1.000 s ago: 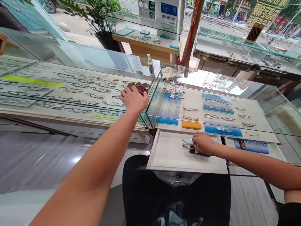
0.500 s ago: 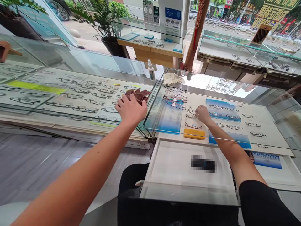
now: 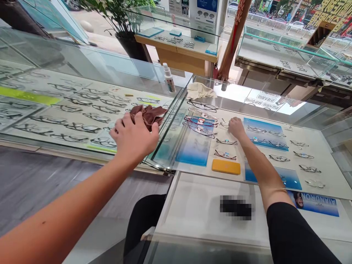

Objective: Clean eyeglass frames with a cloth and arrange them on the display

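Note:
My left hand [image 3: 136,135] is closed around a crumpled brown cloth [image 3: 148,115], above the glass top of the left display case. Inside the right case, my right hand [image 3: 235,127] is pinched at one end of a pair of eyeglasses [image 3: 223,124]; the fingers hide part of the frame. Just in front of it lies another dark pair of glasses [image 3: 226,141], with a reddish pair [image 3: 225,154] nearer to me. A yellow glasses case [image 3: 226,167] rests at the front edge. Several stacked glasses [image 3: 200,121] are left of that hand.
A white spray bottle [image 3: 168,77] stands on the glass top, and a cream cloth [image 3: 201,91] lies to its right. Glass panes and edges [image 3: 165,128] run between the two cases. Below, an open white drawer [image 3: 198,205] holds a blurred-out black item [image 3: 235,207].
The view has shifted and come closer to the counter. My left hand has moved a little left and toward me with the brown cloth. My right hand stays at the eyeglasses.

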### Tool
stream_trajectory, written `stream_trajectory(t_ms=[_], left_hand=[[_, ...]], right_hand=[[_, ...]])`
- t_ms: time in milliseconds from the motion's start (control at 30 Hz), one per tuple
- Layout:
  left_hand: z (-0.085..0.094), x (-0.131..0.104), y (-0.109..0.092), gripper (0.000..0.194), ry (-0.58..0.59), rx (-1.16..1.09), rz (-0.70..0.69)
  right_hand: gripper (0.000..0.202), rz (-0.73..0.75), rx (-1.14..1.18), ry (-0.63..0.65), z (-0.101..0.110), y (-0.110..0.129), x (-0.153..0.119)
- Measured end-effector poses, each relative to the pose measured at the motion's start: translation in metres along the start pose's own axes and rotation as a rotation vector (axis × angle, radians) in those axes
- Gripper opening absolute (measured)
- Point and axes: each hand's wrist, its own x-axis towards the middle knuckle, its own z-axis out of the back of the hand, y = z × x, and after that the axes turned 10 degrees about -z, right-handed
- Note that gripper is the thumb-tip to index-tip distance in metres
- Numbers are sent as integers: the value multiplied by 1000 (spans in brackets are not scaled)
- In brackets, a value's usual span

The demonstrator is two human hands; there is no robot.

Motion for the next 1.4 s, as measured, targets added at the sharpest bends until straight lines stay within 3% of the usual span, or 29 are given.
stream_trajectory(t_ms=[300,733,867,1100,1400], left_hand=[[3,-1,-3,77,16,37,6],[2,-1,-4,77,15,34,-1],[2,0,-3,76,23,41,3],[-2,1,-1,74,0,49,-5],[-4,2,2,75,-9,57,-15]], right_hand=[[32,14,18,110,-12,11,-23],[37,-7,32,136,-5,0,-14],[44,-8,36,126,-7,-4,-7],[25,-5,63,43,-13,-9,-11],[26,34,70,46,-12,-6,-21]])
